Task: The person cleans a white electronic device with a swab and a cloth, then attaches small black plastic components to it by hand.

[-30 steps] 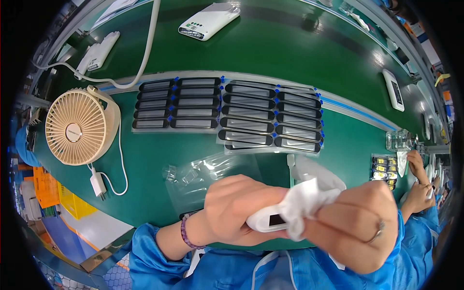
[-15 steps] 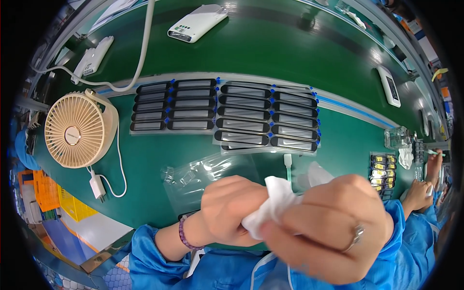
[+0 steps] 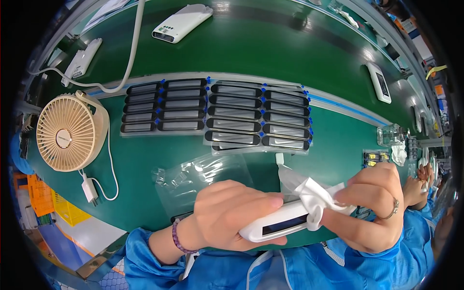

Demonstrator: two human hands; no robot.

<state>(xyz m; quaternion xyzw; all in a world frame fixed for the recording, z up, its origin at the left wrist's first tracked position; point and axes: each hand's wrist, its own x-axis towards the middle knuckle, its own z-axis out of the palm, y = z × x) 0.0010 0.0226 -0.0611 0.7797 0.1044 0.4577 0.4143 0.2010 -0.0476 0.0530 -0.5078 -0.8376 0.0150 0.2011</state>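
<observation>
My left hand is closed around a white handheld device with a narrow dark window facing up toward me. A crumpled white wiping cloth is pinched in my right hand. That cloth drapes over the device's right end and touches it, hiding that end. Just behind the cloth shows a piece of thin clear film; whether it is attached to anything I cannot tell. Both hands are above the near edge of the green table.
Sheets of black-framed clear panels lie across the table's back. A beige fan stands left, near a clear plastic bag. White devices rest on the green belt beyond. At right are a glass jar and a co-worker's hands.
My right hand has moved right and its fingers have opened out from the bunched grip. The white device, hidden before, now shows between my hands. The whole view has shifted slightly.
</observation>
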